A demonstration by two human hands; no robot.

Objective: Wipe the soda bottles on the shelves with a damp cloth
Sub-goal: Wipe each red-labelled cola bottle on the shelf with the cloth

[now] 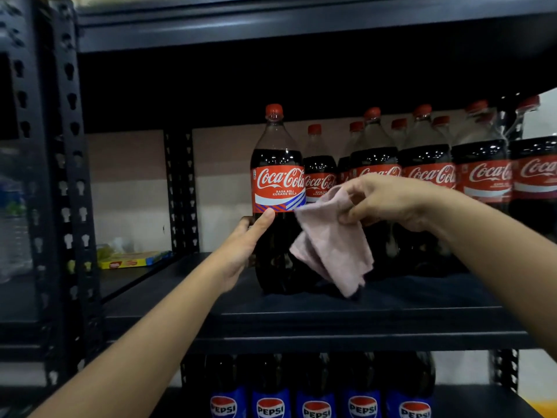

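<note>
A large Coca-Cola bottle with a red cap stands upright near the front of the dark shelf, apart from the row behind it. My left hand grips its lower body from the left, thumb just under the red label. My right hand pinches a pale pink cloth, which hangs down right beside the bottle. I cannot tell if the cloth touches it. Several more Coca-Cola bottles stand in rows to the right.
Several Pepsi bottles fill the shelf below. A black perforated upright runs down the left. A yellow packet lies on the neighbouring shelf at the back left. Another shelf board spans overhead.
</note>
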